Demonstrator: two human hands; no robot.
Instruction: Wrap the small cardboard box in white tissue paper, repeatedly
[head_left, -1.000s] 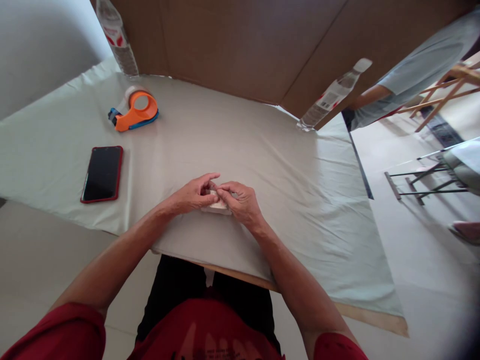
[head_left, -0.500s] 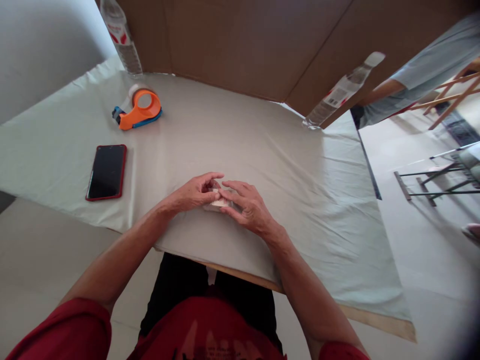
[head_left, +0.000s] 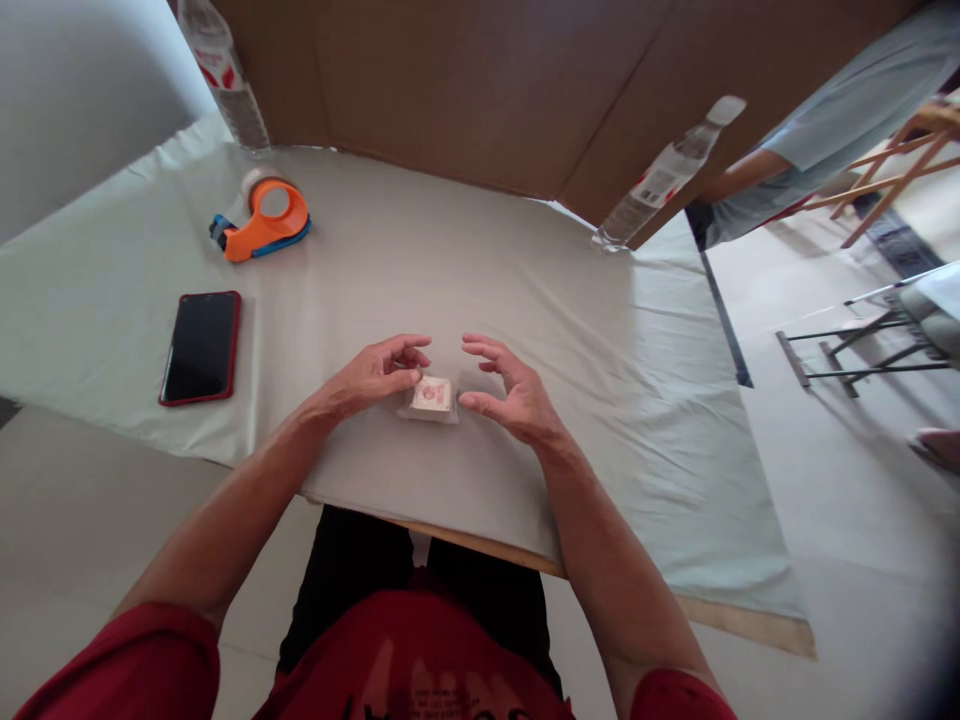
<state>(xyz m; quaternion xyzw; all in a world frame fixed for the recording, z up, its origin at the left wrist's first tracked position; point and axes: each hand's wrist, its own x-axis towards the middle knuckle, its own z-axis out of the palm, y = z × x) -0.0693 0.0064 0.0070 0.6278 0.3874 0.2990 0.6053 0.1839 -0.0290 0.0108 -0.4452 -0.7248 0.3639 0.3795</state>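
A small square white packet with red print (head_left: pixel 433 394), edged by clear wrapping, lies on the cloth-covered table (head_left: pixel 480 260) near its front edge. At its left is my left hand (head_left: pixel 375 377), fingers apart, with the thumb tip at or just over the packet's upper left corner; I cannot tell whether it touches. My right hand (head_left: pixel 514 395) is held on the other side, thumb and fingers spread, with a small gap between it and the packet. Neither hand grips anything.
An orange tape dispenser (head_left: pixel 266 222) and a red-cased phone (head_left: pixel 201 347) lie on the left. Plastic bottles stand by a cardboard panel (head_left: pixel 465 90): a left bottle (head_left: pixel 225 80) and a tilted-looking right bottle (head_left: pixel 664 180). Beyond is a person's sleeve (head_left: pixel 840 120).
My hands have moved apart from over the packet, the right one to the right, so its printed top now shows. The whole view has shifted slightly.
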